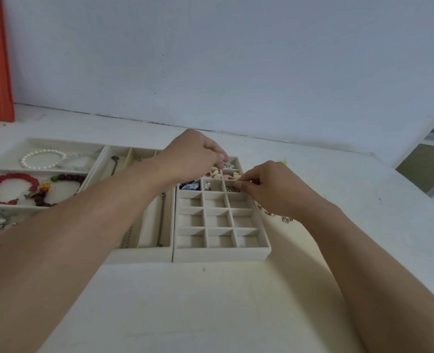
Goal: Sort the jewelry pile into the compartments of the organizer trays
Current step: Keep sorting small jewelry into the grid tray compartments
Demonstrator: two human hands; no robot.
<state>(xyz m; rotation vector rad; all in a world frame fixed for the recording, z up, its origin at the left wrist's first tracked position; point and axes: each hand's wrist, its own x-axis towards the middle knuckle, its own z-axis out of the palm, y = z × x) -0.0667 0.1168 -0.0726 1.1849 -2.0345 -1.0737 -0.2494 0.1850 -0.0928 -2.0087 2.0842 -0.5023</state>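
Three organizer trays (221, 253), two hands (193, 156), one pearl bracelet (42, 159), one red bead bracelet (9, 187), nine empty little compartments up front.

Soft even daylight, faint shadows, wide-angle edge distortion

Two bare forearms, left hand (193, 155), right hand (274, 184), no sleeves

Three trays sit side by side on the table (185, 314). The grid tray (223, 254) lies at centre frame, the slotted tray (144, 256) touches its left side, and the bracelet tray (32, 142) occupies the left. My left hand (193, 156) hovers over the grid tray's far cells; my right hand (274, 187) is at its right edge.
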